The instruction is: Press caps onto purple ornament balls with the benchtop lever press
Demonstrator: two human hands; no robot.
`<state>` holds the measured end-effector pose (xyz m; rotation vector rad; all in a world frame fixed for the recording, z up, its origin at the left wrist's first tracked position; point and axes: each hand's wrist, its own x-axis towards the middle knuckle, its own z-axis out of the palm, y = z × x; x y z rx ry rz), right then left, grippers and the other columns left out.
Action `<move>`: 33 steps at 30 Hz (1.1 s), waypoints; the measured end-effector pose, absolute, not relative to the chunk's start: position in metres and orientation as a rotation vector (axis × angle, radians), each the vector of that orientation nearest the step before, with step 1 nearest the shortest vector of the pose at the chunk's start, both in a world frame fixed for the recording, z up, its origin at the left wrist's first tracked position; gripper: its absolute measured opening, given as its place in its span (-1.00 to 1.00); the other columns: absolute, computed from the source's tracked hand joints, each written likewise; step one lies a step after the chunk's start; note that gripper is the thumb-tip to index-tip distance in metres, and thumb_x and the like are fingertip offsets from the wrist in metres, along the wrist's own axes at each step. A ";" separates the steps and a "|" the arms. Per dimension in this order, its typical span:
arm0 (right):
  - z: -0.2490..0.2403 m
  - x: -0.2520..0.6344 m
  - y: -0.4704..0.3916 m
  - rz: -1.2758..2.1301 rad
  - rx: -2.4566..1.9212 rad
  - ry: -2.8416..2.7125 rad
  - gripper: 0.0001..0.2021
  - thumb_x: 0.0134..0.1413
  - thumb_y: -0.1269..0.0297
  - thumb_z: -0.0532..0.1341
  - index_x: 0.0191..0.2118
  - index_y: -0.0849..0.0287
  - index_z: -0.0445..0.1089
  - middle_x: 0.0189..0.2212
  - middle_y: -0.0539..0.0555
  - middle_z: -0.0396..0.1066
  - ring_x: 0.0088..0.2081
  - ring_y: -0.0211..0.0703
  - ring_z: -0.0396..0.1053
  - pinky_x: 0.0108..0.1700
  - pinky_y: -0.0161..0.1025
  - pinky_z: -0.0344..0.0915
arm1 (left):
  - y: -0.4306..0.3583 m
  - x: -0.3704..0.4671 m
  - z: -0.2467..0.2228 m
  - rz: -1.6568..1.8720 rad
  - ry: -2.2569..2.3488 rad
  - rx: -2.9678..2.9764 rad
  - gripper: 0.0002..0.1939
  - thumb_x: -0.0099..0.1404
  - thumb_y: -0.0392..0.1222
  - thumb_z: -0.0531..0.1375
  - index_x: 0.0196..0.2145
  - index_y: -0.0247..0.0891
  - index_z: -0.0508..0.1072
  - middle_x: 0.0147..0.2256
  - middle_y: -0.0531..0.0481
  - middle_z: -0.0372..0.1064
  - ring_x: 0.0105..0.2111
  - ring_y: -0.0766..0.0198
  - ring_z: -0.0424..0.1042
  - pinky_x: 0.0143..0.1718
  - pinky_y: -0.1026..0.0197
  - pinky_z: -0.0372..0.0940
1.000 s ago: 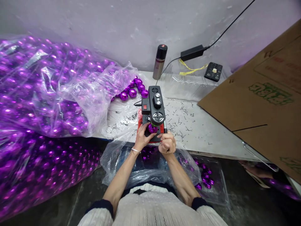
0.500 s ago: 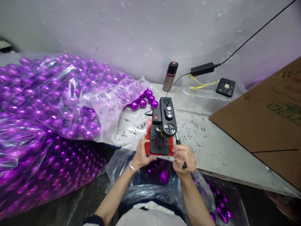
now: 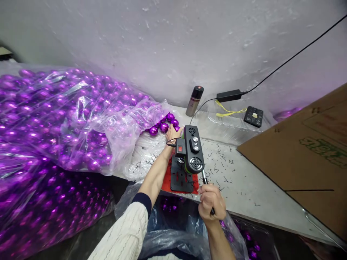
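My left hand (image 3: 172, 134) reaches past the left side of a small black press machine (image 3: 193, 148) to the loose shiny purple balls (image 3: 164, 127). Its thumb and fingers are apart around the nearest ball, and no firm hold shows. My right hand (image 3: 211, 202) is wrapped round the black grip of the machine's lever (image 3: 204, 177). The machine's slotted black base plate (image 3: 181, 184) lies on a red sheet (image 3: 166, 182) at the table's front edge. Nothing sits on the front of the plate.
A large clear bag (image 3: 81, 119) full of purple balls fills the left. Behind the machine stand a spray can (image 3: 194, 101), a power adapter (image 3: 230, 95) and a black box-shaped item (image 3: 253, 116). A cardboard box (image 3: 303, 155) leans in from the right. Black scraps litter the table (image 3: 244, 180).
My left hand has moved from beside the base plate forward to the loose balls. My right hand stays on the lever. The view has tilted slightly upward.
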<state>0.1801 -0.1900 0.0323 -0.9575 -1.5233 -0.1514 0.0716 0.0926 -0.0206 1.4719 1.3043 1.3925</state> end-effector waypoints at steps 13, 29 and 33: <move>0.030 0.178 -0.185 -0.143 -0.964 -1.462 -0.73 0.27 0.44 0.08 -0.48 0.11 0.25 -0.51 -0.01 0.36 -0.49 -0.24 0.34 -0.43 -0.24 0.28 | -0.025 -0.015 -0.009 1.249 0.980 0.534 -0.76 0.36 -0.08 0.25 -0.13 -0.30 0.53 -0.15 -0.16 0.60 -0.07 0.16 0.60 0.13 0.03 0.47; 0.054 0.175 -0.178 -0.169 -1.001 -1.440 -0.70 0.32 0.41 0.09 -0.49 0.11 0.22 -0.57 -0.04 0.30 -0.51 -0.28 0.30 -0.44 -0.24 0.17 | -0.157 -0.008 -0.023 1.037 0.852 0.412 -0.57 0.30 0.02 0.30 0.08 -0.13 0.45 -0.02 -0.10 0.54 -0.02 0.01 0.61 0.10 -0.11 0.49; 0.051 0.176 -0.179 -0.178 -1.001 -1.459 -0.70 0.32 0.41 0.09 -0.49 0.10 0.20 -0.57 -0.05 0.30 -0.50 -0.28 0.30 -0.43 -0.25 0.18 | -0.168 -0.016 -0.024 1.070 0.899 0.613 -0.24 0.16 -0.09 0.39 0.28 0.05 0.28 0.03 -0.01 0.49 -0.08 0.18 0.58 -0.03 0.08 0.51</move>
